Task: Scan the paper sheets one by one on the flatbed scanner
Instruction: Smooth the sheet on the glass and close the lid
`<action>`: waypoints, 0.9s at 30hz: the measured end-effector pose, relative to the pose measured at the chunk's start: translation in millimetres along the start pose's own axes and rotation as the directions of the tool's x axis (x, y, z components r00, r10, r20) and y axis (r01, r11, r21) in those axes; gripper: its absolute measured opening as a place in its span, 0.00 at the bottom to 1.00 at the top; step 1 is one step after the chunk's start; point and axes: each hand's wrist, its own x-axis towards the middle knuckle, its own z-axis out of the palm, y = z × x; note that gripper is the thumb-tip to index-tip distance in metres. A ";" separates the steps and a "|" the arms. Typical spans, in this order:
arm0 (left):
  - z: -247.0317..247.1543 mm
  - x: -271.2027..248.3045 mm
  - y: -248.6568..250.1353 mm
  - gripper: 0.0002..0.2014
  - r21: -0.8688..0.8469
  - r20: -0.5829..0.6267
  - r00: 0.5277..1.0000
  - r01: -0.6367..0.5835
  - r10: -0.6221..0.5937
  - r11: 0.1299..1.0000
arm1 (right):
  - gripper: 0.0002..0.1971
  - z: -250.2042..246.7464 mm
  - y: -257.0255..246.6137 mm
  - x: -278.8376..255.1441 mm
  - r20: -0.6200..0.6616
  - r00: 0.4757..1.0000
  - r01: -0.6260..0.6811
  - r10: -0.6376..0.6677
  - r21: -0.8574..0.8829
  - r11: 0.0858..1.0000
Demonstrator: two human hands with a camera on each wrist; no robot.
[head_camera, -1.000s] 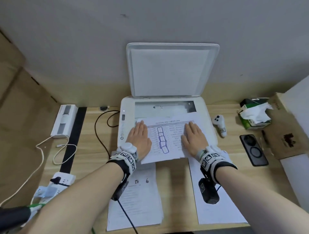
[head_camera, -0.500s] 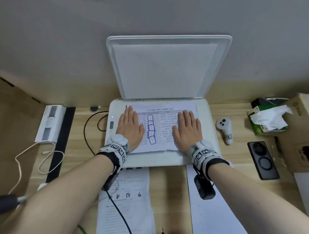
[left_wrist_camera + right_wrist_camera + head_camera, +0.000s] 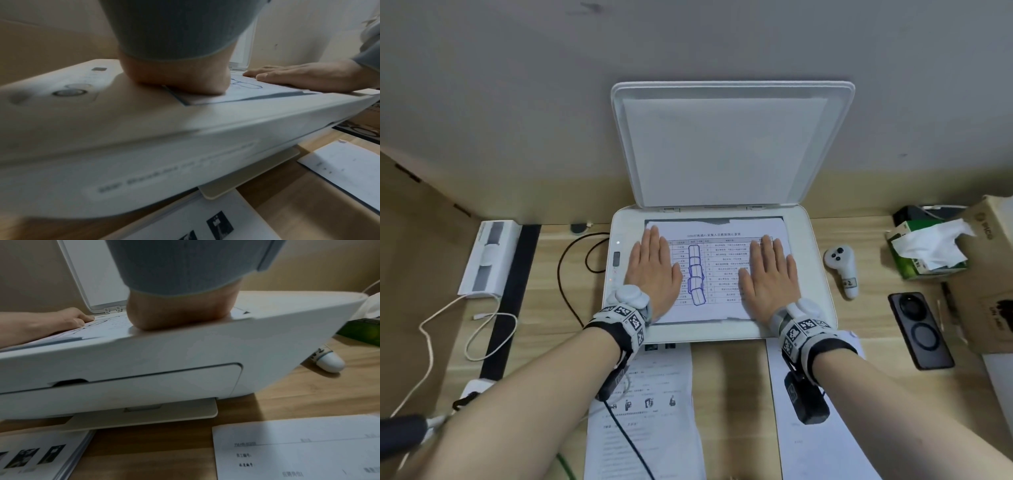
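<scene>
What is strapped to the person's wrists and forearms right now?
Bare forearms, no long sleeves. The left hand and right hand each carry a white wristband printed with black-and-white square markers, topped by a round white puck, over a black strap. A black camera module hangs under the right wrist; a black cable trails from the left.

"2" on white remote (image 3: pixel 839 270) label

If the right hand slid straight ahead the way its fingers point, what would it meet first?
The right hand lies flat on the sheet, fingers pointing at the back of the scanner. It would likely cross the sheet's far edge, then reach the foot of the raised lid by the hinges. Nothing else appears between.
</scene>
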 end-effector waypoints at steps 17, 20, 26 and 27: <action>3.2 -1.2 -2.6 0.35 0.009 -0.010 1.000 -0.009 0.009 1.000 | 0.34 -3.3 -1.2 -5.7 -0.014 1.000 0.009 -0.009 0.010 1.000; 0.7 -1.0 -1.3 0.35 0.016 -0.008 1.000 -0.012 0.012 1.000 | 0.34 -4.0 -1.0 -4.4 -0.013 1.000 0.017 -0.016 0.016 1.000; -10.5 3.3 -4.1 0.35 0.042 0.056 0.998 -0.042 0.040 0.998 | 0.35 -15.2 1.1 -1.7 -0.012 0.999 0.034 -0.034 -0.004 0.999; -18.3 6.4 -6.0 0.34 0.037 0.063 0.997 -0.054 0.051 0.998 | 0.33 -22.8 1.5 0.5 -0.024 0.998 0.057 -0.057 -0.016 0.998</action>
